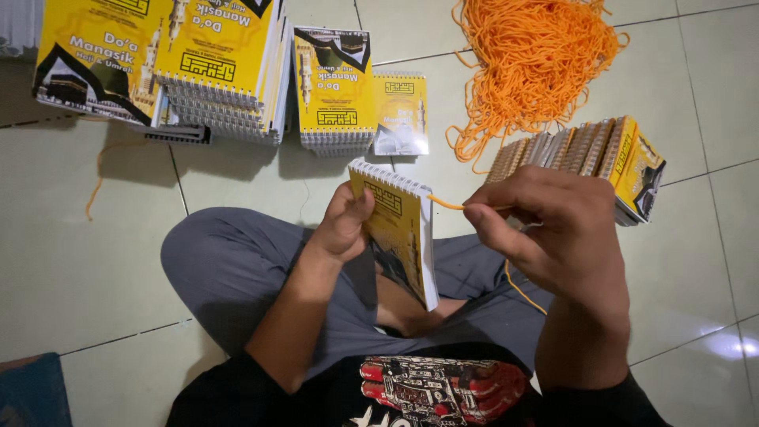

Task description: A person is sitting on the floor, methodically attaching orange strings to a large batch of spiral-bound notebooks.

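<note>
My left hand [344,225] grips a small yellow spiral-bound booklet [399,237], held upright above my lap with its wire spine on top. My right hand [553,233] pinches an orange cord [444,204] whose tip meets the right end of the booklet's spiral. The rest of the cord trails down behind my right hand toward my knee. I sit cross-legged on a tiled floor in grey trousers.
A tangled heap of orange cords [534,59] lies at the top right. A row of yellow booklets [589,154] lies on its side just beyond my right hand. Stacks of yellow spiral booklets [221,71] line the top left, with more booklets [336,87] beside them.
</note>
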